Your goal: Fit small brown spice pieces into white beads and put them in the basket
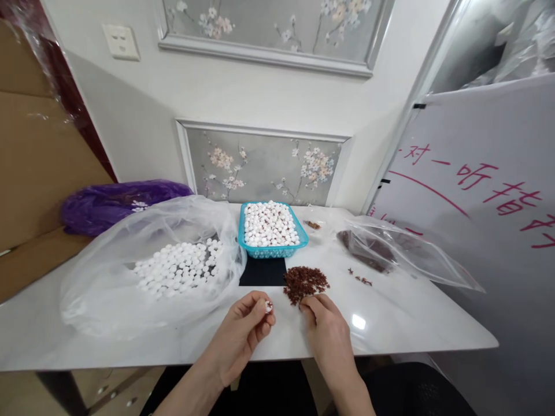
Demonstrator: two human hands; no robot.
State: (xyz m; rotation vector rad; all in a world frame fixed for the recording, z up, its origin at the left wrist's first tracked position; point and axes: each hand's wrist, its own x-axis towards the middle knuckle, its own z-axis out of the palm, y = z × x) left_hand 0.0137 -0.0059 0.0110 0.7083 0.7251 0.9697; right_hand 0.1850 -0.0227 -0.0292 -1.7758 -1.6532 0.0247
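Between the thumb and fingers of my left hand is a small white ball with a reddish-brown piece on it. My right hand has its fingertips pressed together at the near edge of a pile of reddish-brown pieces; what they hold, if anything, is hidden. Behind the pile, a blue basket is heaped with white balls, many bearing reddish-brown marks. To the left, a clear plastic bag holds many plain white balls.
A dark flat square lies before the basket. At right, a clear bag holds reddish-brown material, with a few loose bits nearby. A purple bag and cardboard are at left; a whiteboard stands at right.
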